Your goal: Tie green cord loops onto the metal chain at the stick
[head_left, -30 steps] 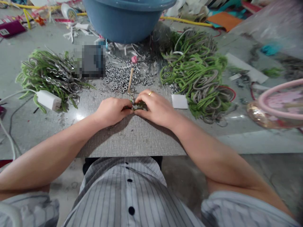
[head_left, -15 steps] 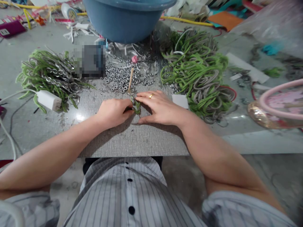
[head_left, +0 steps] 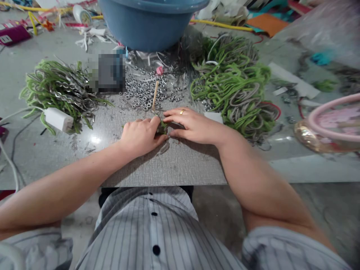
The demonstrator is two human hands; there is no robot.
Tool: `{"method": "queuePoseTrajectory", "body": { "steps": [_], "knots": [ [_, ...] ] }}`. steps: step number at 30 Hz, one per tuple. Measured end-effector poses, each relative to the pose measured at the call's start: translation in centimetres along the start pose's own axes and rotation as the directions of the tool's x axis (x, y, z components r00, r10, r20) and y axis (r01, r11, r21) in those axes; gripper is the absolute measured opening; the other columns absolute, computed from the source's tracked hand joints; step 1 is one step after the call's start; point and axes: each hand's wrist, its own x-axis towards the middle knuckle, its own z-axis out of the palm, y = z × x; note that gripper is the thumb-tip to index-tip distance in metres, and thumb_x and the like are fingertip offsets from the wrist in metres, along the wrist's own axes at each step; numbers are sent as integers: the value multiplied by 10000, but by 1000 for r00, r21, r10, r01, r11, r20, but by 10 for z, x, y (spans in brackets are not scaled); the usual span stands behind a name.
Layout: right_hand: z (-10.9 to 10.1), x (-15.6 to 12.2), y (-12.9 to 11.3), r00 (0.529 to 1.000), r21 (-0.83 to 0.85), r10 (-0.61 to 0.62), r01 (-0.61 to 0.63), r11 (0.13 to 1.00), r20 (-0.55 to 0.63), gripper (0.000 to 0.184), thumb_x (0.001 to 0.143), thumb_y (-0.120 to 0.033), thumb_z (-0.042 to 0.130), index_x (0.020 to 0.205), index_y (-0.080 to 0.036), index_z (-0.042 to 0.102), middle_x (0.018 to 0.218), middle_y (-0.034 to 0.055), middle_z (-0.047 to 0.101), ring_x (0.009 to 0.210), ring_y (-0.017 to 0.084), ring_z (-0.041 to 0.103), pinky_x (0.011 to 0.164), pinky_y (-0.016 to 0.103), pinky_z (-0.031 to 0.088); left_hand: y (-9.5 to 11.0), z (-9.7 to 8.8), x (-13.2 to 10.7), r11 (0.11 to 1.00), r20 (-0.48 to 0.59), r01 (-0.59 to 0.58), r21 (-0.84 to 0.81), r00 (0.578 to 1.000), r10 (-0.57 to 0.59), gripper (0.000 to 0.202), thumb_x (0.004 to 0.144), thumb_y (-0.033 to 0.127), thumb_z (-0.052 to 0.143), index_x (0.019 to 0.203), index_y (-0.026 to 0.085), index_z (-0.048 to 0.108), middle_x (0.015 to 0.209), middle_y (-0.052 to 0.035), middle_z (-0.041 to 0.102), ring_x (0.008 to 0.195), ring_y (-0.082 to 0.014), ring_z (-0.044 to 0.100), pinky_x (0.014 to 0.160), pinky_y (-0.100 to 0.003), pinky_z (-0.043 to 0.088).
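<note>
My left hand (head_left: 140,137) lies low over the table, its fingers closed on a short piece of green cord (head_left: 162,129). From the right, my right hand (head_left: 194,125), with a gold ring on one finger, pinches at the same cord with thumb and fingertips. Most of the cord is hidden by the fingers; a thin grey loop (head_left: 164,148) of it shows below the left thumb. Just beyond the fingertips a thin wooden stick (head_left: 155,96) points away from me. Small ring-shaped metal nuts (head_left: 140,98) lie scattered around that stick.
A blue basin (head_left: 149,28) stands at the back. To the right is a heap of green and grey cords (head_left: 236,90); to the left, a cord bundle strung with metal pieces (head_left: 60,90) beside a white plug adapter (head_left: 58,119). A pink-handled object (head_left: 332,123) sits far right.
My left hand has turned and spread forward over the cord, covering more of it. My right hand has shifted slightly right, its thumb nearer the fingers. A grey loop now shows below.
</note>
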Motion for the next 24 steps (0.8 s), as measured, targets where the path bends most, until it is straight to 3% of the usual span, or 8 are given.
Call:
{"method": "queuePoseTrajectory", "body": {
  "steps": [7, 15, 24],
  "knots": [
    [9, 7, -3, 987, -29, -32, 28, 999, -157, 165, 888, -176, 515, 911, -172, 679, 1157, 121, 685, 1115, 269, 610, 974, 454, 445, -1, 0, 1, 1000, -3, 1, -12, 1000, -1, 467, 868, 573, 473, 1122, 186, 533, 958, -91, 705, 912, -299, 679, 706, -343, 472],
    [16, 12, -5, 954, -196, 68, -129, 972, -292, 168, 892, -175, 500, 872, -182, 667, 1067, 118, 711, 1025, 295, 628, 915, 449, 416, 0, -2, 0, 1000, 8, 5, -8, 1000, -5, 493, 849, 604, 500, 1109, 187, 531, 929, -98, 707, 916, -313, 683, 710, -351, 476],
    [21, 13, -4, 904, -223, 142, -247, 943, -404, 253, 901, -206, 445, 880, -223, 697, 1031, 108, 710, 986, 298, 599, 906, 486, 382, -2, 0, 1, 999, -14, -27, -30, 1000, 27, 487, 842, 588, 525, 1100, 176, 540, 986, -114, 707, 923, -314, 678, 707, -350, 471]
  ]
}}
